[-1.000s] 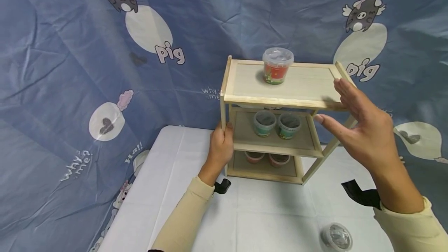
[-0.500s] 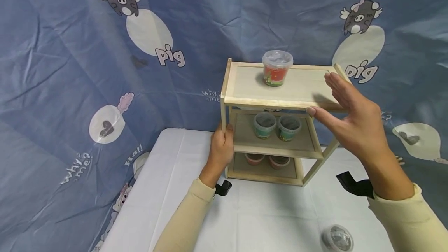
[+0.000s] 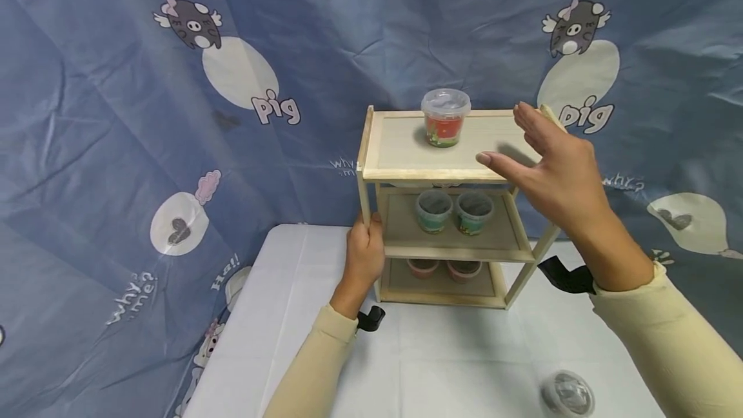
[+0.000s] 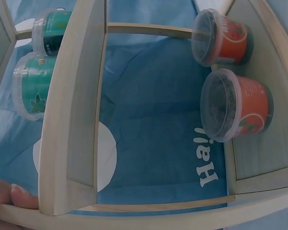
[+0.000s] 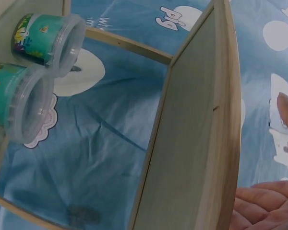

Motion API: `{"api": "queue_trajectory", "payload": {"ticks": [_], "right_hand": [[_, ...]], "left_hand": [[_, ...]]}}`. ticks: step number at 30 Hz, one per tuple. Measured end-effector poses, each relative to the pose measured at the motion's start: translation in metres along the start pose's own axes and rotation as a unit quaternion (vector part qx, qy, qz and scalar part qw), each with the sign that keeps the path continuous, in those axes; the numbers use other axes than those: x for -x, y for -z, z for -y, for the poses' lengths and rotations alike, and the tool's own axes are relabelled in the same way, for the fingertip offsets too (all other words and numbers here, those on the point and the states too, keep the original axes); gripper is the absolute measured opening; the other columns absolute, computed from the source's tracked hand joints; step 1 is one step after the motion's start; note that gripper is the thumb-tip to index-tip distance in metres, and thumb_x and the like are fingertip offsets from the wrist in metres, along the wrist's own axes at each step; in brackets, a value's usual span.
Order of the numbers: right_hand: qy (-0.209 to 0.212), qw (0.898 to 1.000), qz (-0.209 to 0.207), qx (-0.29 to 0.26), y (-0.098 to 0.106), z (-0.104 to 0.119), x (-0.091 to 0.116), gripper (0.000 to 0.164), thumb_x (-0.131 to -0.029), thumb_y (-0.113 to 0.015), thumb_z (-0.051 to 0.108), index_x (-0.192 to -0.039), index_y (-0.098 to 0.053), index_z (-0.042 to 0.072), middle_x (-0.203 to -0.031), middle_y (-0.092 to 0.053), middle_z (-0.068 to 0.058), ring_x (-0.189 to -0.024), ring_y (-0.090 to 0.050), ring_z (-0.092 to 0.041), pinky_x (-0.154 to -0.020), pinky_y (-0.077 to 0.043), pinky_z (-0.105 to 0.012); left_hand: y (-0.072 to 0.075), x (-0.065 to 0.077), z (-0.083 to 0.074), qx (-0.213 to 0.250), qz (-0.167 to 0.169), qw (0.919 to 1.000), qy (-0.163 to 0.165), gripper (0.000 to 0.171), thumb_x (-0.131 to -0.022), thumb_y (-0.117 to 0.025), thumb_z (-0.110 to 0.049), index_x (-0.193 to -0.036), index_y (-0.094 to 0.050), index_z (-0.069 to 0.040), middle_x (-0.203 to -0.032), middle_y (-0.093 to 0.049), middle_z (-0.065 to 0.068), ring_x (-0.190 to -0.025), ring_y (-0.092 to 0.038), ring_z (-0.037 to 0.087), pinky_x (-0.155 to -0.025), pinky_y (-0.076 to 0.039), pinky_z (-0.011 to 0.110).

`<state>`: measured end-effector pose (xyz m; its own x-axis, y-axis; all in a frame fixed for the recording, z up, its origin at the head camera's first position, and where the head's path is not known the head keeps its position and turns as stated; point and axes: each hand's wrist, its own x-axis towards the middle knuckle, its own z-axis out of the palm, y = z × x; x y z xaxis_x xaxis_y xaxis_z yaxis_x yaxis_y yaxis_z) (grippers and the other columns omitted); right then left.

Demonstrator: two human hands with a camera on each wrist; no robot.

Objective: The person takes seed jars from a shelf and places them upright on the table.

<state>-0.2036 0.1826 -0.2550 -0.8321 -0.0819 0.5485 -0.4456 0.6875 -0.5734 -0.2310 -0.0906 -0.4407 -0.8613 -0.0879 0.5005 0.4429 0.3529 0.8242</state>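
A three-tier wooden shelf (image 3: 453, 253) stands on the white table in the head view. My left hand (image 3: 364, 250) grips its left front post, with fingertips (image 4: 23, 195) showing at that post in the left wrist view. Over the right part of the top tier my right hand (image 3: 560, 169) hovers, fingers straight, thumb spread, holding nothing. Nearest to it, a lidded red-labelled tub (image 3: 444, 122) stands upright on the top tier. Two green-labelled tubs (image 3: 434, 213) sit side by side on the middle tier. Two red tubs (image 4: 252, 103) stand on the bottom tier, partly hidden in the head view.
Another clear-lidded tub (image 3: 569, 393) stands on the white table (image 3: 464, 379) at the front right. Behind the shelf and along the left hangs a blue cloth (image 3: 325, 50) printed with pigs.
My right hand has moved left and slightly up, toward the tub on the top tier. The left hand keeps its grip on the post. The view has tilted slightly.
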Motion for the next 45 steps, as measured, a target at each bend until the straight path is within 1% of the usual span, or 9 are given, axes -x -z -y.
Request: {"api": "queue_trajectory", "payload": {"ticks": [5, 8, 11, 16, 22, 29, 33, 36, 45], "right_hand": [[-0.024, 0.999, 0.021, -0.002, -0.004, 0.002, -0.007, 0.091, -0.078, -0.075, 0.052, -0.150, -0.031, 0.018, -0.149, -0.035, 0.002, -0.129, -0.044, -0.029, -0.102, -0.039, -0.046], [-0.044, 0.998, 0.037, 0.006, -0.008, 0.001, -0.011, 0.093, -0.078, -0.073, 0.056, -0.151, -0.029, 0.017, -0.150, -0.034, 0.001, -0.130, -0.043, -0.033, -0.102, -0.038, -0.048], [-0.060, 0.997, 0.052, 0.012, -0.010, -0.001, -0.014, 0.095, -0.078, -0.071, 0.059, -0.151, -0.029, 0.016, -0.151, -0.033, -0.001, -0.131, -0.042, -0.035, -0.102, -0.037, -0.050], [-0.060, 0.996, 0.059, 0.028, -0.014, -0.001, -0.021, 0.096, -0.078, -0.070, 0.061, -0.151, -0.029, 0.014, -0.149, -0.037, -0.006, -0.130, -0.043, -0.038, -0.101, -0.038, -0.053], [-0.050, 0.997, 0.050, 0.036, -0.018, 0.002, -0.028, 0.093, -0.078, -0.072, 0.058, -0.148, -0.036, 0.009, -0.144, -0.045, -0.015, -0.125, -0.048, -0.041, -0.100, -0.039, -0.053], [-0.056, 0.997, 0.051, 0.027, -0.022, 0.004, -0.032, 0.087, -0.080, -0.073, 0.054, -0.145, -0.040, 0.005, -0.138, -0.050, -0.017, -0.122, -0.052, -0.037, -0.099, -0.041, -0.050], [-0.055, 0.997, 0.047, 0.019, -0.023, 0.004, -0.033, 0.075, -0.083, -0.073, 0.046, -0.139, -0.048, 0.003, -0.132, -0.056, -0.017, -0.116, -0.058, -0.032, -0.095, -0.045, -0.047], [-0.062, 0.997, 0.047, 0.011, -0.024, 0.004, -0.033, 0.069, -0.085, -0.072, 0.044, -0.137, -0.051, 0.004, -0.129, -0.059, -0.015, -0.115, -0.060, -0.029, -0.094, -0.047, -0.044], [-0.056, 0.998, 0.038, -0.011, -0.026, 0.005, -0.036, 0.075, -0.082, -0.076, 0.044, -0.138, -0.049, 0.002, -0.133, -0.056, -0.015, -0.117, -0.058, -0.028, -0.095, -0.047, -0.041]], "left_hand": [[-0.002, 0.000, 0.000, -0.002, 0.000, 1.0000, 0.002, 0.031, -0.105, -0.033, -0.035, -0.088, -0.044, -0.012, -0.059, -0.032, -0.001, -0.048, -0.027, 0.013, -0.045, -0.028, 0.031], [-0.002, 0.000, 0.002, -0.008, -0.007, 0.9999, 0.002, 0.031, -0.105, -0.034, -0.035, -0.086, -0.043, -0.012, -0.060, -0.032, -0.001, -0.050, -0.027, 0.013, -0.045, -0.029, 0.032], [-0.003, 0.000, 0.002, -0.014, -0.015, 0.9998, 0.004, 0.030, -0.105, -0.036, -0.031, -0.083, -0.042, -0.012, -0.059, -0.031, -0.002, -0.050, -0.027, 0.013, -0.044, -0.028, 0.033], [-0.003, 0.001, 0.002, -0.016, -0.018, 0.9997, 0.005, 0.027, -0.105, -0.038, -0.026, -0.082, -0.042, -0.012, -0.058, -0.031, -0.002, -0.049, -0.028, 0.013, -0.044, -0.028, 0.033], [-0.003, -0.001, 0.003, -0.022, -0.023, 0.9995, -0.006, 0.032, -0.105, -0.036, -0.034, -0.082, -0.042, -0.012, -0.059, -0.031, -0.002, -0.050, -0.027, 0.013, -0.045, -0.027, 0.032], [-0.004, -0.002, 0.002, -0.018, -0.021, 0.9996, -0.006, 0.029, -0.105, -0.036, -0.030, -0.083, -0.042, -0.012, -0.058, -0.031, -0.003, -0.048, -0.025, 0.012, -0.042, -0.027, 0.032], [-0.004, -0.003, 0.001, -0.017, -0.021, 0.9996, -0.008, 0.026, -0.105, -0.038, -0.025, -0.083, -0.041, -0.012, -0.058, -0.031, -0.002, -0.047, -0.025, 0.012, -0.042, -0.027, 0.032], [-0.004, -0.003, 0.000, -0.018, -0.023, 0.9995, -0.009, 0.025, -0.104, -0.038, -0.024, -0.083, -0.041, -0.012, -0.058, -0.033, -0.002, -0.046, -0.025, 0.012, -0.041, -0.027, 0.032], [-0.005, -0.002, 0.004, -0.016, -0.025, 0.9994, -0.017, 0.029, -0.105, -0.036, -0.031, -0.083, -0.042, -0.012, -0.057, -0.031, -0.002, -0.046, -0.025, 0.011, -0.041, -0.026, 0.032]]}}
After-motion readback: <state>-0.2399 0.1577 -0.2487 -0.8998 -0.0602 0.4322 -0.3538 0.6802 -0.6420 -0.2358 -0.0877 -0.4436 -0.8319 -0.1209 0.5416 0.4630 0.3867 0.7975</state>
